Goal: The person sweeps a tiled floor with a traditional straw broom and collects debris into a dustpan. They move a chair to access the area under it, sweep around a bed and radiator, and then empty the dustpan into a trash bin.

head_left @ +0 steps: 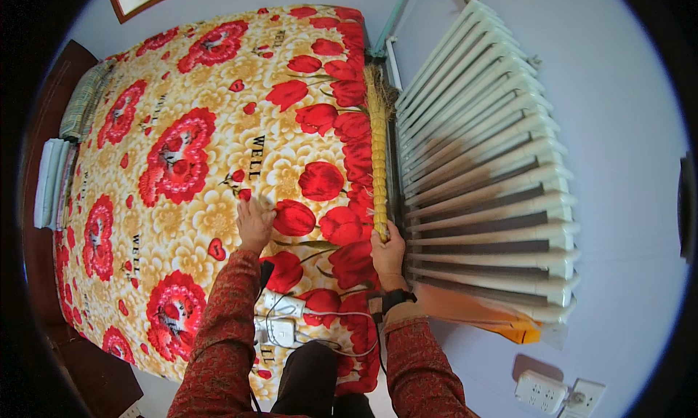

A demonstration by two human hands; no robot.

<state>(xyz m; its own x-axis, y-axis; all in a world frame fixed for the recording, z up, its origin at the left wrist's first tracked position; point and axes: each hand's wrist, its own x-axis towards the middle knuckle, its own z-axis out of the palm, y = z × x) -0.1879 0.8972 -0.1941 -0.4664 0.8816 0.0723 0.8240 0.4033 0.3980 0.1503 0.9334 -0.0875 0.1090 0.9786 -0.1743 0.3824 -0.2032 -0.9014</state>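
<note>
My right hand (389,256) is closed around the near end of a long straw hand broom (379,149). Its yellow bound handle lies along the bed's right edge, with the loose bristles pointing away from me, beside the radiator. My left hand (254,225) rests on the bedspread (233,156), fingers apart and holding nothing. Red tulips, rosettes and cream blossoms cover this cloth. A white power strip (283,304) and a white plug-in adapter (280,333) with cables lie on it between my forearms.
A white ribbed radiator (502,163) stands close along the bed's right side. Below it juts an orange object (520,327). Wall sockets (542,391) sit at the lower right. Folded bedding (87,101) and a pale folded stack (51,185) lie against the dark headboard (36,200).
</note>
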